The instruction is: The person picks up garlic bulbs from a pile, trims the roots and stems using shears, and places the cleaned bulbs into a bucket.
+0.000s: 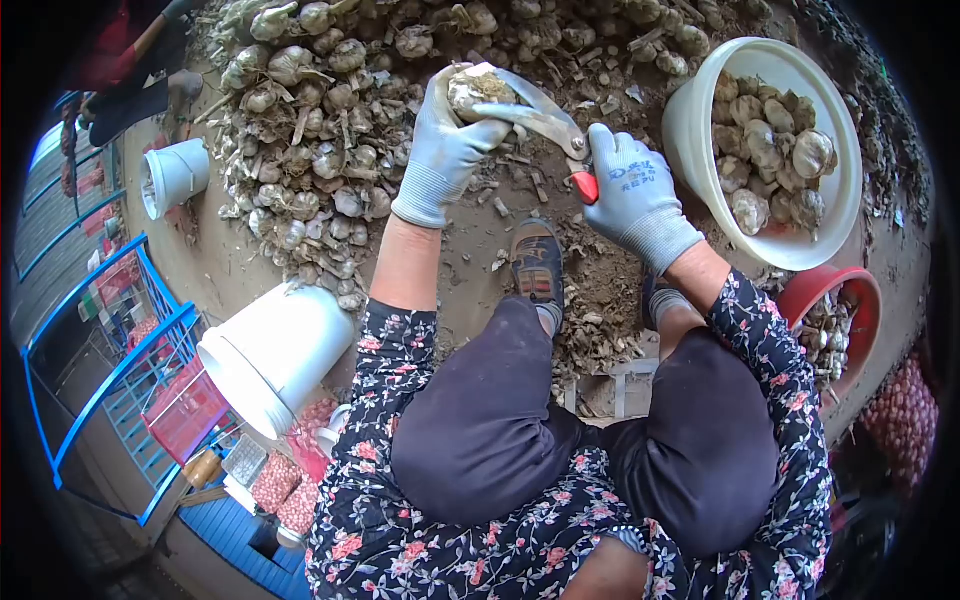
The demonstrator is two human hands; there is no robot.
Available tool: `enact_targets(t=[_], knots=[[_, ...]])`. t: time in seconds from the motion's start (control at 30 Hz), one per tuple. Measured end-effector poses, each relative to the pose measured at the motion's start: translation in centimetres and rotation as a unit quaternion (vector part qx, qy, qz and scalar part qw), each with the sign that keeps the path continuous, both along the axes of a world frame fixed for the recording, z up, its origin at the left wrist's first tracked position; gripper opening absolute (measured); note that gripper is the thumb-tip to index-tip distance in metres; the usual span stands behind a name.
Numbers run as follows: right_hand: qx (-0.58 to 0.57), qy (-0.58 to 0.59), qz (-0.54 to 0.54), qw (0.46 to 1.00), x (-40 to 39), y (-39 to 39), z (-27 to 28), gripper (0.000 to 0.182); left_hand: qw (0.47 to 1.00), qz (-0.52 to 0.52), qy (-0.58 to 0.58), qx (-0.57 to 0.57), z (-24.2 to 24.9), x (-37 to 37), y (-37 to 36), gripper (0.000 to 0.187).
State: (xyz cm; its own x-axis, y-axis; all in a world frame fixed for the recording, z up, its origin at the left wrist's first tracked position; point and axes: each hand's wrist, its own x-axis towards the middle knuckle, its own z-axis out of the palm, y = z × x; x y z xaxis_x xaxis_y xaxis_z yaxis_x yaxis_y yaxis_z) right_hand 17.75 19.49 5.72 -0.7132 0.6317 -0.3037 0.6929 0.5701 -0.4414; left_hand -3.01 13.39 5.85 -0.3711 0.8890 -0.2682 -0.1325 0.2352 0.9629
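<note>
Left hand (440, 150): grip curled round garlic bulb (478, 92), raised over near edge of garlic heap (320, 150) on ground (235, 258). Right hand (632, 185): grip closed round red handle of pruning shears (560, 128), blades parted at garlic bulb. White tub (683, 135) holding more garlic, right of right hand; red basin (873, 320) just beside tub.

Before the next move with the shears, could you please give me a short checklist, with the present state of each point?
1. Garlic bulb held in the left hand: ok.
2. Red-handled shears gripped in the right hand: ok.
3. Blades open, at the bulb: ok.
4. Left thumb well away from the lower blade: not ok, it lies close by.
5. Exact contact of blades with bulb: cannot tell.
6. Room left in the white tub at right: ok.
</note>
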Motion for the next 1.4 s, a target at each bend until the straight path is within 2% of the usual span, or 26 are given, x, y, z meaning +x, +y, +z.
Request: enact_targets(t=[0.13,0.27,0.43,0.5,0.53,0.57,0.63,0.7,0.73,0.8,0.83,0.87,0.93,1.0,1.03,1.07,1.1,1.13,1.17,1.2,1.23,1.3,1.37,1.4], knots=[[0.022,-0.03,0.015,0.999,-0.2,0.1,-0.1,0.044,0.996,-0.012,0.075,-0.045,-0.3,0.1,-0.3,0.068],[-0.037,-0.061,0.037,0.997,-0.4,0.0,-0.5,0.049,0.943,-0.031,0.333,0.001,0.3,1.5,-0.2,0.062],[-0.078,-0.088,0.066,0.991,0.2,0.2,-1.5,0.047,0.941,-0.055,0.332,-0.039,0.3,1.2,-0.4,0.048],[-0.105,-0.063,0.059,0.991,1.5,0.5,-3.0,0.043,0.988,-0.098,0.109,-0.057,-0.2,0.5,-1.0,0.045],[-0.133,-0.079,0.002,0.988,2.4,0.6,-4.1,0.042,0.992,-0.111,-0.002,-0.055,1.2,0.8,-1.0,0.045],[-0.159,-0.094,-0.054,0.981,2.8,0.6,-5.0,0.041,0.993,-0.109,-0.001,-0.054,0.6,0.5,-1.1,0.045],[-0.177,-0.11,-0.069,0.976,3.3,-0.2,-4.3,0.037,0.987,-0.104,0.116,-0.045,-1.3,-0.1,-1.7,0.048],[-0.149,-0.059,-0.011,0.987,3.3,-0.5,-2.7,0.037,0.985,-0.096,0.132,-0.064,-1.9,-0.1,-1.7,0.051],[-0.099,-0.009,-0.004,0.995,3.3,-0.7,-2.2,0.037,0.975,-0.108,0.18,-0.077,-1.8,-0.1,-1.7,0.052],[-0.065,-0.047,0.026,0.996,2.3,-0.2,-0.7,0.038,0.939,-0.146,0.301,-0.08,-1.6,-0.2,-1.9,0.053],[-0.026,-0.084,0.056,0.995,1.9,0.1,-0.4,0.039,0.939,-0.147,0.302,-0.08,-1.7,-0.3,-1.9,0.053],[0.009,-0.081,0.072,0.994,2.0,0.2,-0.9,0.041,0.948,-0.16,0.267,-0.074,-1.8,-0.3,-1.9,0.053],[-0.011,-0.072,0.074,0.995,2.3,0.2,-2.0,0.039,0.955,-0.172,0.231,-0.071,-2.1,-0.4,-1.9,0.054],[-0.033,-0.065,0.075,0.994,2.8,-0.3,-3.5,0.037,0.979,-0.15,0.104,-0.087,-2.7,-0.4,-2.0,0.049],[-0.094,-0.019,0.009,0.995,3.0,-0.5,-4.3,0.035,0.979,-0.15,0.104,-0.086,-3.4,-0.3,-2.0,0.049],[-0.152,0.029,-0.057,0.986,3.3,-0.4,-4.8,0.034,0.994,-0.099,-0.049,-0.022,-4.3,-0.2,-2.2,0.048],[-0.152,0.031,-0.057,0.986,3.8,-0.3,-4.8,0.034,0.978,-0.048,-0.201,0.04,-4.5,-0.1,-2.1,0.047],[-0.323,0.063,-0.116,0.937,4.5,-0.5,-4.6,0.032,0.963,-0.078,-0.253,0.055,-4.5,-0.5,-2.2,0.047],[-0.482,0.092,-0.17,0.854,5.1,-0.5,-4.3,0.031,0.962,-0.078,-0.254,0.056,-4.8,-0.3,-2.3,0.047],[-0.607,0.143,-0.184,0.76,5.5,-1.1,-4.5,0.031,0.944,-0.062,-0.312,0.085,-3.9,0.5,-2.1,0.043],[-0.595,0.21,-0.172,0.757,5.4,-2.3,-4.6,0.021,0.922,-0.046,-0.369,0.113,-3.5,1.1,-1.9,0.04],[-0.59,0.183,-0.116,0.778,5.1,-2.5,-4.8,0.026,0.914,-0.056,-0.382,0.123,-4.1,1.3,-2.0,0.039],[-0.589,0.173,-0.112,0.782,4.0,-2.7,-4.4,0.03,0.906,0.012,-0.417,0.078,-4.6,1.9,-2.2,0.039],[-0.584,0.161,-0.107,0.788,3.4,-2.5,-4.1,0.034,0.918,0.02,-0.392,0.049,-4.5,2.2,-2.1,0.037]])
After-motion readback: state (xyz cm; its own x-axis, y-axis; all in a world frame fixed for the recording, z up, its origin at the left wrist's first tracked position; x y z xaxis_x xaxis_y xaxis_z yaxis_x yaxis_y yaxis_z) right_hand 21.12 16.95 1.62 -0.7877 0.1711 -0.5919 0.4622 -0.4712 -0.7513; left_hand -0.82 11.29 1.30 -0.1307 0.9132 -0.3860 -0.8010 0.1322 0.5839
